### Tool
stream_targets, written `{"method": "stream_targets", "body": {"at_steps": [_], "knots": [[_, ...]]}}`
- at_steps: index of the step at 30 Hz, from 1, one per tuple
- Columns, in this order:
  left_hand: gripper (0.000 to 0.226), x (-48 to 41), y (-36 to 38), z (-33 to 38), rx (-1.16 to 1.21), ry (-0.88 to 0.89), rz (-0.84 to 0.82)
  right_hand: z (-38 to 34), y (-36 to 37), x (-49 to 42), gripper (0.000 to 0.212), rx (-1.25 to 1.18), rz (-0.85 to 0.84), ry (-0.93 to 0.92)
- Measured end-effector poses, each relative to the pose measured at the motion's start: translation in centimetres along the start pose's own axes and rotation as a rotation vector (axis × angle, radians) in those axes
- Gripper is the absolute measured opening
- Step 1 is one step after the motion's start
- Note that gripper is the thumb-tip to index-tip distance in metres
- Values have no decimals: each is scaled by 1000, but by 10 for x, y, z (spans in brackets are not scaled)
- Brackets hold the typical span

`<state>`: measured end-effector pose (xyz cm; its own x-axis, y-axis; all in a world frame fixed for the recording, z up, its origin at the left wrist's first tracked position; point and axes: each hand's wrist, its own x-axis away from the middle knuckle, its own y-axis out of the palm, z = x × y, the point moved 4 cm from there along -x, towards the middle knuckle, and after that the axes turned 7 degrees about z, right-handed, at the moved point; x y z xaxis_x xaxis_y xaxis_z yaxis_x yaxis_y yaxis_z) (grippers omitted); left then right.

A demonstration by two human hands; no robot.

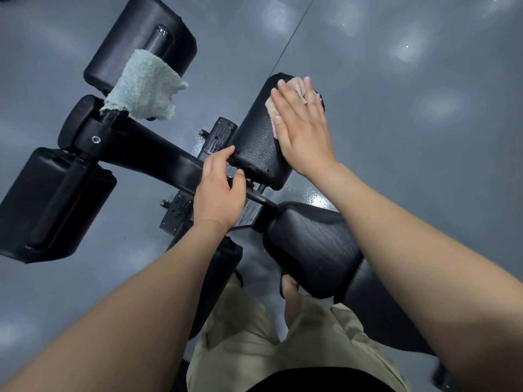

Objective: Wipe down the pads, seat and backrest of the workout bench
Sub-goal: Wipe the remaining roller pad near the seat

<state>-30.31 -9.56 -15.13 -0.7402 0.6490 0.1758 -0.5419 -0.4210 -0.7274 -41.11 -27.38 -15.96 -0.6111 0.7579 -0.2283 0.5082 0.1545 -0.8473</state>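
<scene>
Right hand (pixel 304 128) presses a pink cloth (pixel 297 89) flat-fingered on a pad (pixel 254 142); left hand (pixel 219 190) rests loose-fingered on the frame (pixel 158 154).

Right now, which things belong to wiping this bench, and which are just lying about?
In the job: pink cloth; right hand pressing it flat; the pad beneath; left hand resting on the frame; seat pad.
Lying about: green towel draped over the frame.
</scene>
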Motion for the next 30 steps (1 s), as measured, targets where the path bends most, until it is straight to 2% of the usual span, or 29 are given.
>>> {"method": "stream_targets", "body": {"at_steps": [12,19,24,30], "knots": [[45,-2,2,-3,10,4,3,-31,8,66,49,-82,4,-113],[43,1,3,-3,17,22,17,-23,14,100,50,-96,30,-171],[48,0,1,-2,4,17,21,-31,14,94,50,-35,77,-141],[50,0,1,-1,6,5,4,-43,12,64,48,47,75,-216]]}}
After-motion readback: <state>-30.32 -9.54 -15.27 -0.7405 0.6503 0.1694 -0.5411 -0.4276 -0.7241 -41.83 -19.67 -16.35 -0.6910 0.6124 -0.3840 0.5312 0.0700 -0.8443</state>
